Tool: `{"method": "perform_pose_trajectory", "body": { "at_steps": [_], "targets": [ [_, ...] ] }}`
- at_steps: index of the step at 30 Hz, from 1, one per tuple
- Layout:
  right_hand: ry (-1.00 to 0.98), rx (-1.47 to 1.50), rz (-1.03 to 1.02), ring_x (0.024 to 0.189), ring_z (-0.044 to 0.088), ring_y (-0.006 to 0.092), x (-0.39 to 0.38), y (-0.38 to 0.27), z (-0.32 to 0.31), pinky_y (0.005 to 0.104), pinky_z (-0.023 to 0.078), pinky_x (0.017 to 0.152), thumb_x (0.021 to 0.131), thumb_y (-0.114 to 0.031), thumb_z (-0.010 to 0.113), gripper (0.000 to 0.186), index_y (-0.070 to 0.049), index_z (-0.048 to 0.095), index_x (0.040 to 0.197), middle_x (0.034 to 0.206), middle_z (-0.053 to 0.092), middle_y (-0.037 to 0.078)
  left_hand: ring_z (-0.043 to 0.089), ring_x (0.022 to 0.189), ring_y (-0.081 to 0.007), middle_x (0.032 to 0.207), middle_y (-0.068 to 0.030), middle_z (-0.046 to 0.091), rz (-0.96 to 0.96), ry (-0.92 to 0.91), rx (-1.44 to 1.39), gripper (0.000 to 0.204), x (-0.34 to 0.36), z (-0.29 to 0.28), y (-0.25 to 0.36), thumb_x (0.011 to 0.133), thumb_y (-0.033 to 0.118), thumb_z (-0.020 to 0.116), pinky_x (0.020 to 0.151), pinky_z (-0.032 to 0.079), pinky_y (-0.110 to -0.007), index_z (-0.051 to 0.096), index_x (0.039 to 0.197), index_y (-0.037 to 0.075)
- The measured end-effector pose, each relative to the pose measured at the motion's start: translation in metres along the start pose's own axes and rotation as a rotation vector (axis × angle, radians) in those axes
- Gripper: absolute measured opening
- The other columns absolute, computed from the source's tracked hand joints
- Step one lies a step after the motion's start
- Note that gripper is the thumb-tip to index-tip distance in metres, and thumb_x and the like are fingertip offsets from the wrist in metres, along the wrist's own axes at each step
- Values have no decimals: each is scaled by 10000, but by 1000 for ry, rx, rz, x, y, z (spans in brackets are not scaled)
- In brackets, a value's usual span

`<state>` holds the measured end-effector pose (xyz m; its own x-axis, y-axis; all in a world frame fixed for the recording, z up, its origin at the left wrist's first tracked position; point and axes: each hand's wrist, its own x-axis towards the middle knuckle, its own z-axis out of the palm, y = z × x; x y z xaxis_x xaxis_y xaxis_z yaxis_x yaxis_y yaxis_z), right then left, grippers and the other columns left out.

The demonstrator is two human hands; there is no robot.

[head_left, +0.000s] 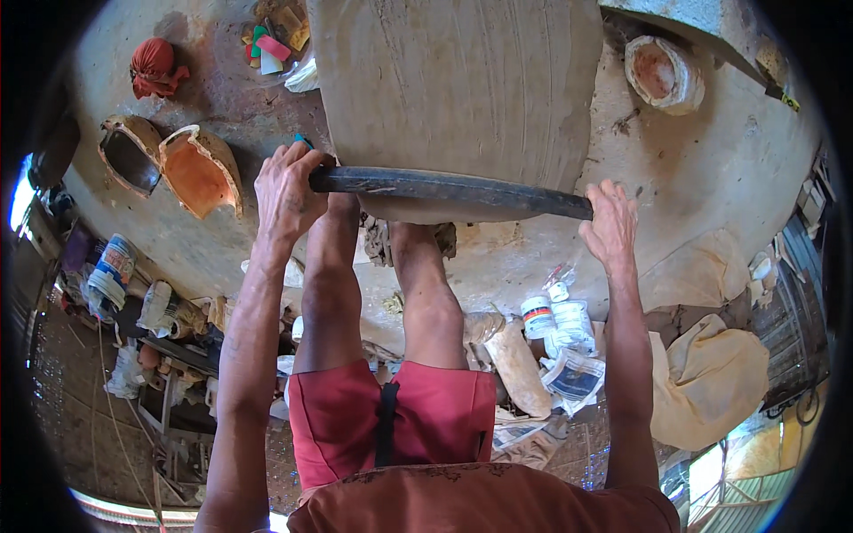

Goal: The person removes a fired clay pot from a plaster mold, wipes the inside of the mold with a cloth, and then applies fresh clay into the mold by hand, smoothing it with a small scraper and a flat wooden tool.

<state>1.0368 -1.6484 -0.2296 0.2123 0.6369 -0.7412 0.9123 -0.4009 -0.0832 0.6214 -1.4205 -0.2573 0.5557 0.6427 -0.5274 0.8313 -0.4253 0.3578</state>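
A long dark pipe [453, 187], slightly bowed in this view, lies crosswise over the near part of a large grey-brown slab [458, 98] that looks like wet clay. My left hand [291, 191] is closed around the pipe's left end, just off the slab's left edge. At the other end, my right hand [611, 222] grips the pipe beyond the slab's right edge; some of its fingers are hidden. Lengthwise streaks mark the slab's surface. Its rounded near edge shows below the pipe, above my knees.
Two hollow shell-like moulds [203, 173] and a red cloth bundle [156, 69] sit on the floor at left. Small coloured pieces [271, 46] lie by the slab's far left. A round hollow mould [659, 75] stands far right. White tubs [538, 317] and tan cloth [711, 382] are nearer, right.
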Motion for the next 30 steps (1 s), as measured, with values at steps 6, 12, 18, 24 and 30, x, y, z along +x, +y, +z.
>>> {"method": "perform_pose_trajectory", "body": {
  "at_steps": [6,12,18,24,30],
  "targets": [
    [2,47,59,1061,570,357,-24,-5,24,523,442,870,643,-71,733,356,-78,621,981,1025,573,120,605,908,-278,874,-53,601,56,-5,19,205,-3,0,1,709,72,756,793,476,-405,729,899,145],
    [20,112,80,1051,564,361,-42,-14,55,514,430,849,633,-65,742,357,-70,621,969,1016,565,124,586,871,-273,868,-28,591,115,2,33,277,-5,-2,0,656,31,740,748,448,-404,735,902,159],
    [-4,167,114,1035,553,373,-59,-21,83,506,420,834,632,-60,736,344,-65,621,956,1008,552,128,575,859,-271,856,-25,573,156,12,37,299,-6,-2,0,625,51,743,740,439,-401,731,901,165],
    [-17,204,123,1036,545,370,-75,-27,105,504,417,844,632,-73,747,358,-69,617,966,1006,543,128,570,887,-266,878,-21,574,152,-78,63,355,-16,-4,0,586,94,761,774,439,-399,735,930,176],
    [-74,210,158,1056,542,355,-90,-35,120,497,416,865,623,-73,768,386,-86,619,980,1022,555,114,578,923,-256,891,-8,592,147,-95,80,392,-31,4,-3,569,73,762,809,445,-389,743,939,199]
  ]
}}
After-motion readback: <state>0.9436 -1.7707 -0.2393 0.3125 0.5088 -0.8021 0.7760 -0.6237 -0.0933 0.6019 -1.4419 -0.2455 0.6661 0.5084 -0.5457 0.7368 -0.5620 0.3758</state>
